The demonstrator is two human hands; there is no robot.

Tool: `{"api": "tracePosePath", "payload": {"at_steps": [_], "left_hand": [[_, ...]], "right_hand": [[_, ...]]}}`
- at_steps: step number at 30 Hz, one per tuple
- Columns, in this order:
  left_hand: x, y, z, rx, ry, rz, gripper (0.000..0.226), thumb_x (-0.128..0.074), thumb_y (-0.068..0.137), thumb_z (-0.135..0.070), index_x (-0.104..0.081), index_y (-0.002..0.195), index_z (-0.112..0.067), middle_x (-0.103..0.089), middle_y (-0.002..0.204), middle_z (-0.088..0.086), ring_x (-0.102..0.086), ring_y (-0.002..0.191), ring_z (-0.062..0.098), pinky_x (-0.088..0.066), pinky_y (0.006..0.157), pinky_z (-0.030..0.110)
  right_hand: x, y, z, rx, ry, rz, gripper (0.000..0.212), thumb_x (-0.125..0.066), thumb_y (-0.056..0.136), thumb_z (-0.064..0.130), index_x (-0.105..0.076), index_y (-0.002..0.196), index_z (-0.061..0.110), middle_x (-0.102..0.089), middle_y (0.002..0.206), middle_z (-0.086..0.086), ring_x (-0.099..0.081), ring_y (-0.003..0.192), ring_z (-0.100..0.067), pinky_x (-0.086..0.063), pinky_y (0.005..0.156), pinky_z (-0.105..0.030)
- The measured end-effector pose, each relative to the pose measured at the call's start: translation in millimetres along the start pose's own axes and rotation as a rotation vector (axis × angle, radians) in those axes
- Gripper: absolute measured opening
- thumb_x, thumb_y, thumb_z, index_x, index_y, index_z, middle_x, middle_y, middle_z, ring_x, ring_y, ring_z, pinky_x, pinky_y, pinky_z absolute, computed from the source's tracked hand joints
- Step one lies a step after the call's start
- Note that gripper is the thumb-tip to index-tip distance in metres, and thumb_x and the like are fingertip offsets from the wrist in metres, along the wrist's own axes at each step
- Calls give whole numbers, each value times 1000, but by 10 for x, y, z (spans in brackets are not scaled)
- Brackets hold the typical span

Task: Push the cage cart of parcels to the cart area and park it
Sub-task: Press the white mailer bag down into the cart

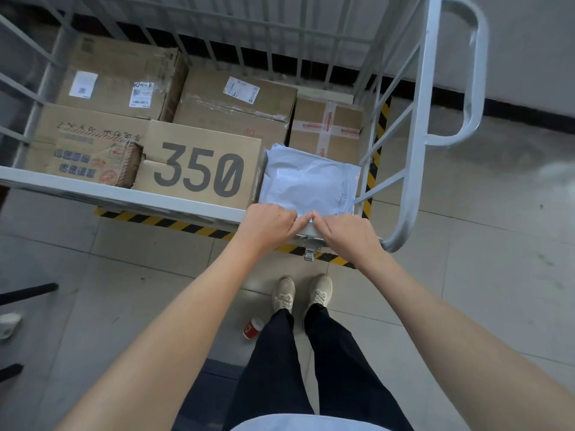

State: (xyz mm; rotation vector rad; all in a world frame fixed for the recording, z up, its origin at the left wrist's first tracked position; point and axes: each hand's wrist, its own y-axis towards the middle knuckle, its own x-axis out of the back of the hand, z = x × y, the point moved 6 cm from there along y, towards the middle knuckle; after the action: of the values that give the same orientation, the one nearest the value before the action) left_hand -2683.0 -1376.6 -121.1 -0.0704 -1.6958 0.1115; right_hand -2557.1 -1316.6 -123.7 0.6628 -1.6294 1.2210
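The white metal cage cart (130, 194) stands in front of me, seen from above, within yellow-and-black floor tape (174, 223). It holds several cardboard boxes, one printed "350" (199, 172), and a pale plastic mailer bag (308, 181) in the near right corner. My left hand (267, 227) and my right hand (345, 236) rest side by side on the cart's near top rail, fingers curled over it, thumbs touching by the mailer's edge. A latch (308, 254) hangs below the rail under my hands.
The cart's curved push handle (466, 73) sticks out on the right side. A white wall with a black skirting (513, 112) runs behind the cart. A red paper cup (252, 327) lies on the tiled floor by my left foot; another cup (9, 323) sits far left.
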Motion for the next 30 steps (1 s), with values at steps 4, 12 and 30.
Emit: {"api": "tracePosePath", "payload": {"at_steps": [4, 12, 30], "left_hand": [[-6, 2, 1, -20, -18, 33, 20, -88, 75, -29, -68, 78, -30, -9, 49, -10, -21, 33, 16, -17, 40, 16], [-66, -98, -114, -20, 142, 93, 40, -22, 103, -43, -52, 116, -20, -42, 77, 0, -42, 64, 20, -34, 52, 33], [629, -68, -640, 307, 82, -36, 49, -32, 101, -51, -58, 112, -11, -63, 96, 7, -57, 80, 27, -42, 63, 35]], "right_hand": [[4, -16, 38, 11, 13, 1, 54, -65, 92, 23, -45, 140, 8, -63, 82, -10, -61, 59, -28, -33, 44, -31], [125, -111, -193, -284, 530, -75, 46, -29, 103, 49, -61, 104, 15, -64, 90, 0, -63, 82, -23, -47, 64, -34], [319, -735, -1257, -279, 219, -289, 51, -53, 89, 40, -53, 129, 9, -55, 125, -16, -51, 110, -37, -49, 83, -47]]}}
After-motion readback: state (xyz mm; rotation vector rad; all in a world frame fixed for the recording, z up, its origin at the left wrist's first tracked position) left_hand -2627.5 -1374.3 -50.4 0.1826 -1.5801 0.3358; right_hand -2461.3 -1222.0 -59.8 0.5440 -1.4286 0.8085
